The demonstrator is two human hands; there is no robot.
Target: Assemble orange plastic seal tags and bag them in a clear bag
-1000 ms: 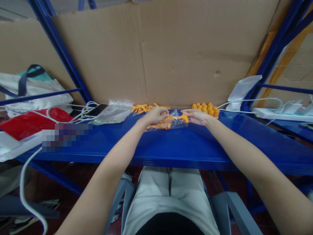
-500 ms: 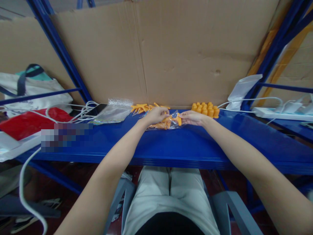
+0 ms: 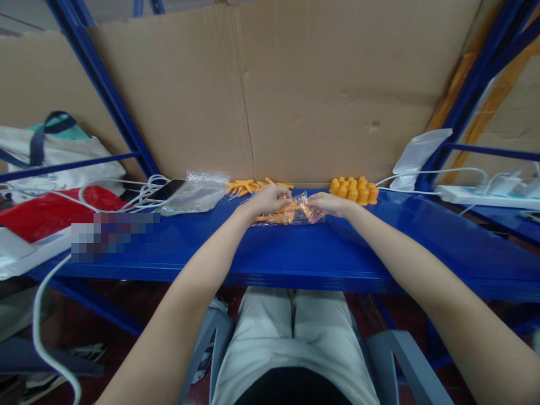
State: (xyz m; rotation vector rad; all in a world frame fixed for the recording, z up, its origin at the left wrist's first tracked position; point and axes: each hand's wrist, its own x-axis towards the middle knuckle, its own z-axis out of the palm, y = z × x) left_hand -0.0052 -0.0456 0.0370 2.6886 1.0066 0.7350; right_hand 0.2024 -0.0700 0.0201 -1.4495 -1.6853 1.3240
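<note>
A clear plastic bag (image 3: 287, 217) with several orange pieces inside lies on the blue tabletop between my hands. My left hand (image 3: 272, 199) is closed, pinching the bag's upper left side. At the bag's right end is my right hand (image 3: 327, 205), its fingers bent and closed on the film. Some orange shows right by its fingertips, partly hidden. Just behind my left hand, loose orange pieces with small metal chains (image 3: 241, 187) lie in a pile. Several orange knobbly pieces (image 3: 354, 190) stand grouped beyond my right hand.
Flat clear bags (image 3: 198, 194) and a dark phone (image 3: 169, 190) lie to the left. Further left are white cables, a red pouch (image 3: 63, 209) and a cloth bag (image 3: 54, 154). A power strip (image 3: 476, 194) sits at right. Cardboard (image 3: 295, 90) walls the back.
My right hand has shifted slightly and its fingers have curled more at the bag's end. The orange piece at its fingertips shows less now. My left hand stays in place.
</note>
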